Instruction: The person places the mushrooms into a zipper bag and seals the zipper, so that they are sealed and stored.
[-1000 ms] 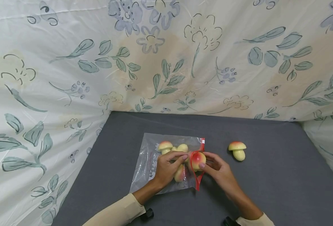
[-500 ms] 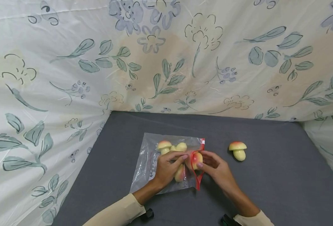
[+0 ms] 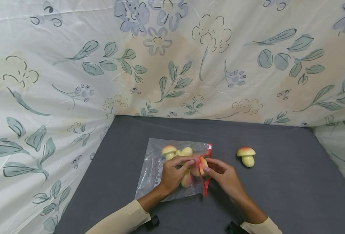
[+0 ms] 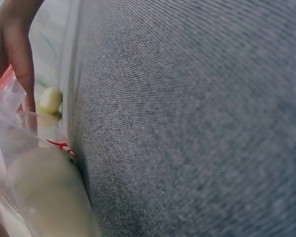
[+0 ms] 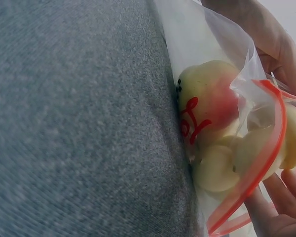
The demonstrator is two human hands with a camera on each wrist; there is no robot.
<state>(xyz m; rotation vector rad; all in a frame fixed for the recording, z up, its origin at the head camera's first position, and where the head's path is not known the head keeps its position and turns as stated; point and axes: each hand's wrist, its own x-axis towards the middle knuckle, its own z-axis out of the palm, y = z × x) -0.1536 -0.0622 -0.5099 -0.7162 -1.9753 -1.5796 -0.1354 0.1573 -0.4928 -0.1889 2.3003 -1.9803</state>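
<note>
A clear zip bag [image 3: 152, 156] with a red zip edge [image 5: 282, 123] lies flat, its mouth facing right. My left hand [image 3: 172, 174] pinches the bag's film near the mouth. In my right hand [image 3: 226, 178], a toy mushroom [image 3: 203, 165] with a red-and-yellow cap is gripped between thumb and fingers, partly inside the mouth. Several similar mushrooms lie within the bag, among them one upright mushroom [image 3: 169, 152] at the back and a reddish one [image 3: 186, 179] beside the left hand. The right wrist view shows the right fingers [image 5: 281, 197] under the held mushroom.
Another toy mushroom [image 3: 246, 157] lies on the dark grey tabletop [image 3: 289, 182], right of the bag. A floral cloth [image 3: 172, 65] hangs behind the table and along its sides. Black wrist straps show near the front edge.
My right hand has moved left, carrying its mushroom further into the bag's mouth. The mushrooms at the back of the bag have shifted slightly left. My left hand stays nearly still.
</note>
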